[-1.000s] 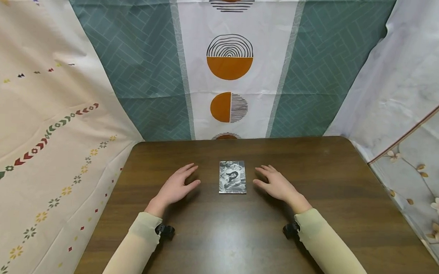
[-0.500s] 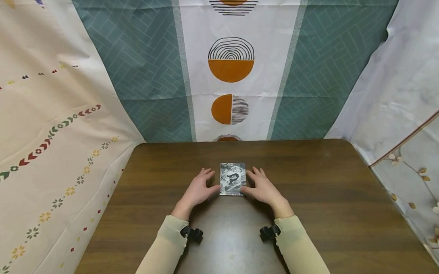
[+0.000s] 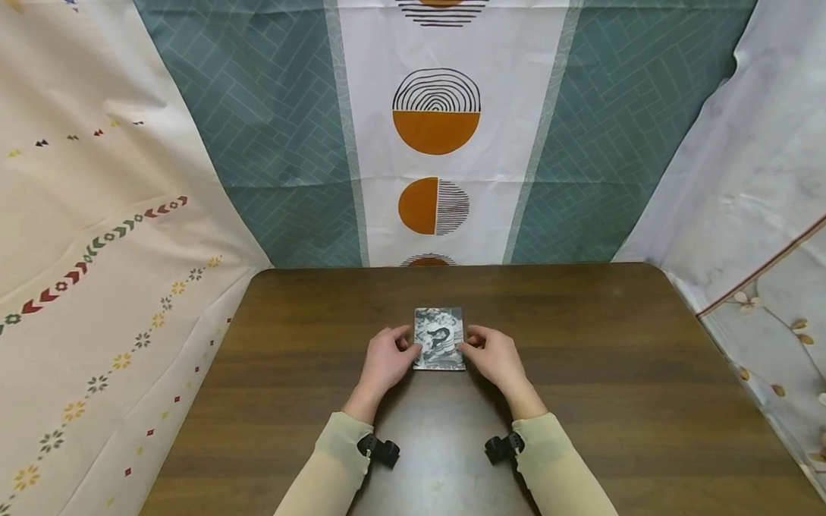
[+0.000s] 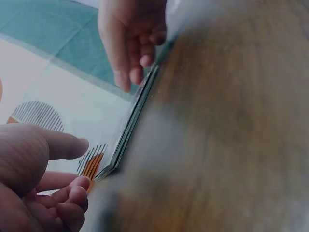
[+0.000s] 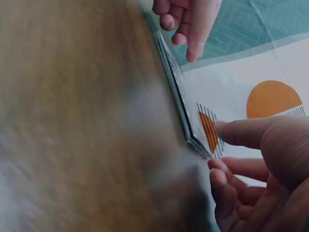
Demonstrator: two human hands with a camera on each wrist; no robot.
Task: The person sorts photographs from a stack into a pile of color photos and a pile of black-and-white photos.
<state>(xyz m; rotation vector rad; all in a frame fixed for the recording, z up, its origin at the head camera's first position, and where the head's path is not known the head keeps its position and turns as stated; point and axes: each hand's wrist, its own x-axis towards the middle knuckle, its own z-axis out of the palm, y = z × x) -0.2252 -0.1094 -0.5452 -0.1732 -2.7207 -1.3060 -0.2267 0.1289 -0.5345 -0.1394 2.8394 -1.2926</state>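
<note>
A small thin booklet [image 3: 440, 336] with a black-and-white picture of a long-haired figure on its cover lies flat on the brown wooden table. My left hand [image 3: 386, 359] is at its left edge, the thumb over the cover's edge and the other fingers bent beside it. Mirroring this, my right hand [image 3: 497, 358] is at the right edge. Both wrist views show the booklet's layered side edge [image 4: 131, 128] from low down. There, the left thumb [image 4: 67, 145] stands apart from the cover, and the right fingers [image 5: 219, 169] come right to a corner.
The wooden table [image 3: 296, 466] reaches back to a hanging green and white cloth [image 3: 451, 153] with orange circles. Cream patterned fabric [image 3: 113, 240] borders the left side, and a pale floral cloth [image 3: 783, 225] the right. Each wrist wears a black camera [image 3: 382, 450].
Both hands have come inward from either side to the booklet's edges, and their fingers have bent from nearly straight. The booklet stays in the same place on the table.
</note>
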